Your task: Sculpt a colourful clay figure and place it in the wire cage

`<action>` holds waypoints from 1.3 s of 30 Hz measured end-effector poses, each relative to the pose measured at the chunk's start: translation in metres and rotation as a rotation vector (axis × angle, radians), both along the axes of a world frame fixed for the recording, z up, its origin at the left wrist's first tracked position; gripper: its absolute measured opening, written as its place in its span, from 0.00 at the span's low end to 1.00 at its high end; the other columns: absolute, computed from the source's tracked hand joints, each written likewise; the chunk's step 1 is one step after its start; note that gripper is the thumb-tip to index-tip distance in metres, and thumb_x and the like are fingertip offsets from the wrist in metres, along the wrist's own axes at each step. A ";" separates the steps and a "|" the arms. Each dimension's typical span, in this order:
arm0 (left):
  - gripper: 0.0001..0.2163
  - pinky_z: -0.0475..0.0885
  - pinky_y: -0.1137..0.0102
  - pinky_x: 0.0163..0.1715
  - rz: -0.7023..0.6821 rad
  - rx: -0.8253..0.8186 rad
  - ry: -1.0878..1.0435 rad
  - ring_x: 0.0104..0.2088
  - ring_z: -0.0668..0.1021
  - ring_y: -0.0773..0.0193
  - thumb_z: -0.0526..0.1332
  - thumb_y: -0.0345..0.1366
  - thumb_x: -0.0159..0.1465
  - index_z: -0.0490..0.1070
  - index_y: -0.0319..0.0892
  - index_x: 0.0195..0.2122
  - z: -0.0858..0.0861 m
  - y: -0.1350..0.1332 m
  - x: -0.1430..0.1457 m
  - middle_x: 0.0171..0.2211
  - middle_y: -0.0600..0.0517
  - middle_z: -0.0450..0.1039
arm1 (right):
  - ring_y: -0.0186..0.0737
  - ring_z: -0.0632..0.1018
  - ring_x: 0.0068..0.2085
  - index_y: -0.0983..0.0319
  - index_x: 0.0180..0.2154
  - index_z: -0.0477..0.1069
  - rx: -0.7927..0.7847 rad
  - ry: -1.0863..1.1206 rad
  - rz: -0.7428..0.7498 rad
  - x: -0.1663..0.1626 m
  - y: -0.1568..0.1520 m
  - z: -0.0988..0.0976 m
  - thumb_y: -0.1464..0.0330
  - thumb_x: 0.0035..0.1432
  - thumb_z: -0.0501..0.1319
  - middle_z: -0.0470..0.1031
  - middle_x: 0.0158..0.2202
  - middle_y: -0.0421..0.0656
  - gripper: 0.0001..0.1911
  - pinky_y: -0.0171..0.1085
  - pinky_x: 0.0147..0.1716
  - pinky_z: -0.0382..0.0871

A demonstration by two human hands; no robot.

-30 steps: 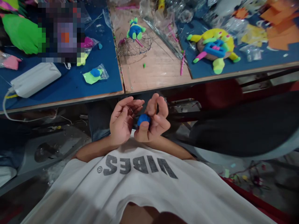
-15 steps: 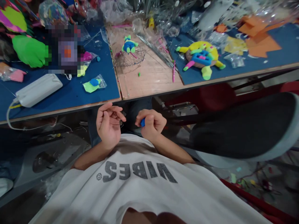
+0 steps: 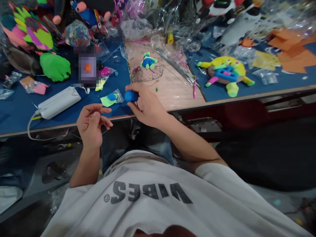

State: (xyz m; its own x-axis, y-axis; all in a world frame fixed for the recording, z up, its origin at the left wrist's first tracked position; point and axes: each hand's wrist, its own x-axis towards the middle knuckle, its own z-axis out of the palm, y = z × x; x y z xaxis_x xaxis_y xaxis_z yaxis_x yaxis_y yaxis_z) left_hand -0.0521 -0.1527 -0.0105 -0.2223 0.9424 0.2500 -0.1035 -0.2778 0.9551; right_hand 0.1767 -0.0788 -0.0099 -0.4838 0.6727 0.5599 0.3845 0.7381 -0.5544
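My right hand [image 3: 150, 107] reaches over the table's front edge, with a smooth lump of blue modelling clay [image 3: 130, 96] held between its thumb and fingers. In front of my body, my left hand [image 3: 92, 123] is raised with curled fingers and the thumb against them. A thin wire [image 3: 106, 127] shows at its fingertips; where it is gripped is hard to see. Between the hands, on the table, lies an opened clay packet [image 3: 111, 98] with light green and blue clay. Behind my right hand a small blue and green clay figure [image 3: 148, 61] sits on a wire frame [image 3: 158, 75].
A white power adapter [image 3: 59, 102] with a cable lies at the left. To the right sits a yellow, brown and blue clay turtle [image 3: 225, 72], near a pink stick [image 3: 195, 87]. Orange sheets [image 3: 291, 54], a green clay lump [image 3: 54, 66] and plastic wrappers crowd the back.
My right hand has moved forward and left from my lap to the table edge, carrying the blue clay. My left hand has shifted left. The view has tilted up slightly.
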 end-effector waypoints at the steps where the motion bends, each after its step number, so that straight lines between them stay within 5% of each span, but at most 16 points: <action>1: 0.12 0.71 0.73 0.20 -0.026 -0.021 0.100 0.23 0.81 0.65 0.69 0.46 0.73 0.81 0.44 0.49 0.003 0.004 -0.006 0.42 0.46 0.87 | 0.54 0.77 0.65 0.61 0.66 0.66 0.015 -0.039 0.003 -0.001 0.001 -0.004 0.63 0.76 0.57 0.75 0.64 0.54 0.22 0.54 0.65 0.73; 6: 0.11 0.74 0.72 0.30 -0.145 -0.069 0.699 0.27 0.81 0.64 0.69 0.37 0.72 0.86 0.44 0.53 0.014 0.027 -0.019 0.44 0.47 0.88 | 0.61 0.77 0.61 0.62 0.59 0.74 0.043 -0.243 -0.138 -0.005 0.000 -0.019 0.56 0.77 0.60 0.79 0.60 0.56 0.19 0.56 0.61 0.70; 11: 0.13 0.77 0.70 0.34 -0.220 -0.028 0.847 0.30 0.83 0.59 0.69 0.36 0.71 0.86 0.48 0.55 0.022 0.040 -0.023 0.46 0.47 0.88 | 0.60 0.76 0.61 0.63 0.62 0.73 0.071 -0.248 -0.224 -0.003 -0.001 -0.022 0.50 0.78 0.58 0.78 0.62 0.56 0.26 0.56 0.61 0.69; 17: 0.13 0.78 0.73 0.26 -0.109 -0.124 0.544 0.28 0.83 0.64 0.70 0.39 0.72 0.85 0.47 0.56 0.023 0.016 -0.022 0.46 0.47 0.87 | 0.57 0.80 0.56 0.59 0.57 0.76 0.113 -0.153 -0.352 0.045 0.000 -0.010 0.55 0.77 0.57 0.82 0.57 0.53 0.19 0.53 0.56 0.73; 22: 0.10 0.75 0.73 0.16 -0.081 -0.201 0.004 0.19 0.80 0.63 0.71 0.41 0.67 0.87 0.43 0.44 0.010 -0.005 -0.003 0.30 0.47 0.85 | 0.53 0.81 0.49 0.65 0.57 0.79 -0.188 -0.480 -0.859 0.124 0.020 0.024 0.64 0.74 0.61 0.83 0.55 0.56 0.17 0.46 0.45 0.66; 26: 0.10 0.75 0.74 0.14 -0.217 -0.263 -0.186 0.17 0.80 0.62 0.71 0.41 0.66 0.87 0.41 0.42 0.000 -0.009 0.016 0.27 0.47 0.84 | 0.52 0.80 0.48 0.64 0.52 0.82 -0.308 -0.767 -0.985 0.158 0.029 0.038 0.61 0.74 0.63 0.84 0.53 0.55 0.15 0.45 0.36 0.55; 33: 0.08 0.79 0.74 0.18 -0.354 -0.364 -0.131 0.20 0.82 0.64 0.75 0.37 0.67 0.83 0.43 0.46 -0.002 -0.013 0.052 0.30 0.50 0.84 | 0.50 0.79 0.40 0.64 0.45 0.83 -0.374 -0.925 -1.000 0.161 0.029 0.031 0.64 0.72 0.57 0.84 0.45 0.58 0.16 0.44 0.35 0.58; 39: 0.09 0.86 0.73 0.32 -0.441 -0.329 -0.022 0.29 0.88 0.63 0.74 0.39 0.70 0.83 0.42 0.48 0.006 0.001 0.085 0.37 0.47 0.88 | 0.54 0.80 0.40 0.64 0.44 0.82 -0.353 -0.917 -0.954 0.172 0.039 0.021 0.63 0.70 0.58 0.84 0.44 0.59 0.16 0.45 0.36 0.63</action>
